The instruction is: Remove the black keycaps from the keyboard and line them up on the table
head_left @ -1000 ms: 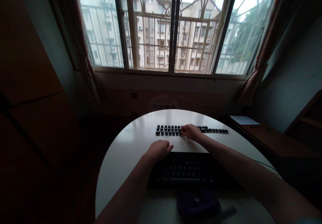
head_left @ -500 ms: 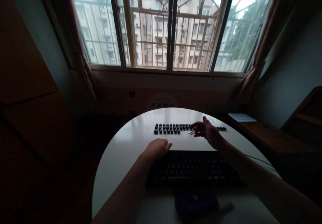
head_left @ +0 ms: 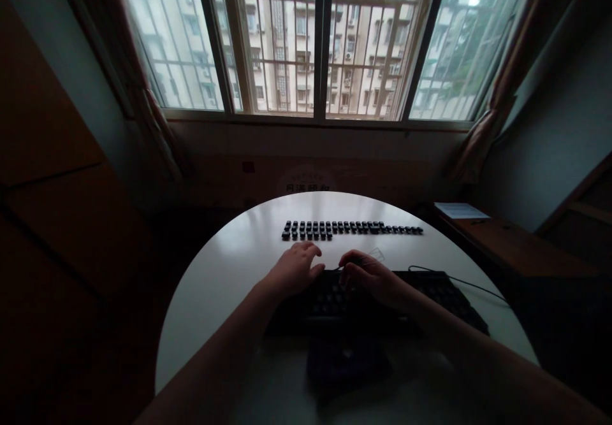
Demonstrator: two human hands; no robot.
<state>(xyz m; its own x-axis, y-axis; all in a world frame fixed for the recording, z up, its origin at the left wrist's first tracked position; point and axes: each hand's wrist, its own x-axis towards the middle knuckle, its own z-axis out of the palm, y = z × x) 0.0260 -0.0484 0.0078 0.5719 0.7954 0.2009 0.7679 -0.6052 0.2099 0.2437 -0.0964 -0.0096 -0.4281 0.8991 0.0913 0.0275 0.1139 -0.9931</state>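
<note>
A black keyboard [head_left: 437,288] lies across the white round table [head_left: 210,297] in front of me. My right hand [head_left: 370,280] is over the middle of its far edge, fingers closed round a thin wire keycap puller [head_left: 376,254]. The puller's loop sticks out beyond the knuckles; its tips are hard to make out against the dark keys. At the keyboard's far left part rests my left hand [head_left: 299,268], with thumb and fingers apart and nothing seen in it. Beyond both hands, several black keycaps [head_left: 308,229] stand in rows.
A dark, blurred purplish object [head_left: 347,364] sits on the near side of the keyboard. From the keyboard's back a cable [head_left: 459,280] runs right over the table. At right, a wooden surface [head_left: 507,240] carries a paper sheet [head_left: 461,211]. A barred window [head_left: 320,55] is ahead.
My right hand has come back from the keycap rows to the keyboard with the keycap puller. My left hand's fingers have spread. The camera view has tilted slightly down.
</note>
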